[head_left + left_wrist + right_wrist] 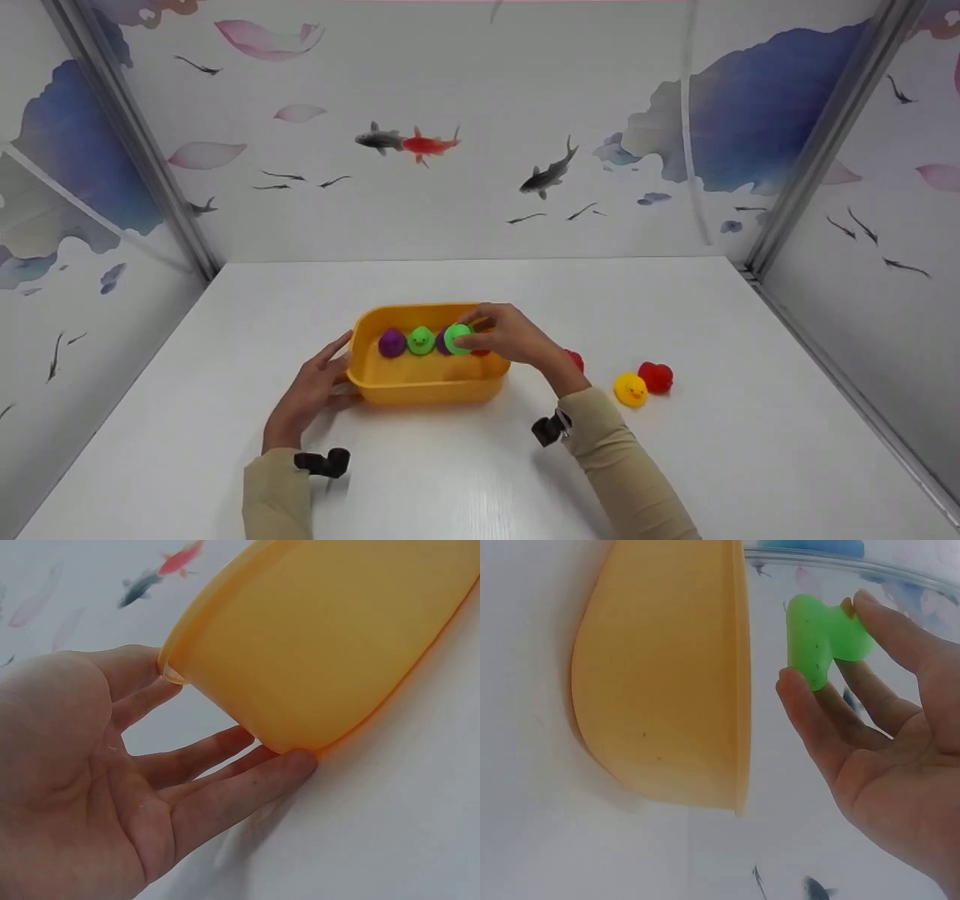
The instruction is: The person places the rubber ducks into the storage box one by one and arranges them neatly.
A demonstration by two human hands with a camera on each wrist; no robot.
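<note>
White walls (480, 217) printed with fish and petals surround a white desk (427, 472). Over the right half of a yellow-orange plastic basin (427, 394), near the desk's middle, a bright green toy duck (458, 340) is pinched in the right hand's (514, 335) grip. Below, a purple toy (391, 343) and another green duck (421, 341) sit inside. The left hand (309, 384), fingers extended, touches the basin's left end. Toward the desk's right edge, a yellow duck (630, 391) sits beside a red toy (656, 377).
</note>
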